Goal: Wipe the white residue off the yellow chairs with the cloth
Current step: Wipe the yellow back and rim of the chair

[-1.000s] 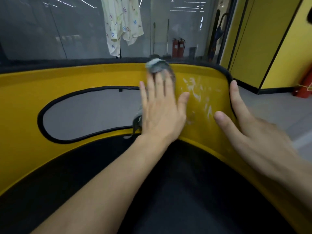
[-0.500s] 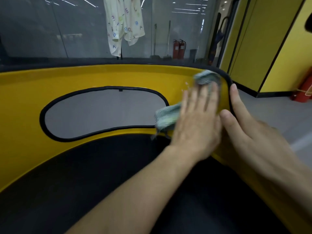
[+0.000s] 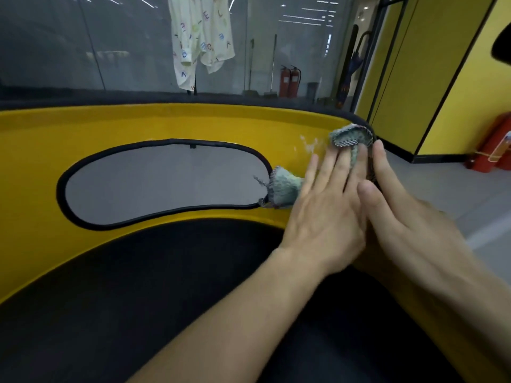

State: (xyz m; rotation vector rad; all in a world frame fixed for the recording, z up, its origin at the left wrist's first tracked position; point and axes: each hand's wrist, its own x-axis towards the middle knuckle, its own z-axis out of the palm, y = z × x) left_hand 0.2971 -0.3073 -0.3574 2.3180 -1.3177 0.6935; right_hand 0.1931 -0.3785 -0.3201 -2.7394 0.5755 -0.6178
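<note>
Shifted rightward to the yellow chair's [image 3: 138,123] right edge, my flat left hand [image 3: 329,211] presses the cloth [image 3: 351,136] there beside my flat right hand [image 3: 409,217], with leftover white residue [image 3: 308,145] just left of that edge.

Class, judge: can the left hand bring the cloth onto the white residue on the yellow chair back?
Probably yes. The left hand presses the cloth flat right beside the white residue; only bare yellow chair back lies between, nothing blocking.
</note>
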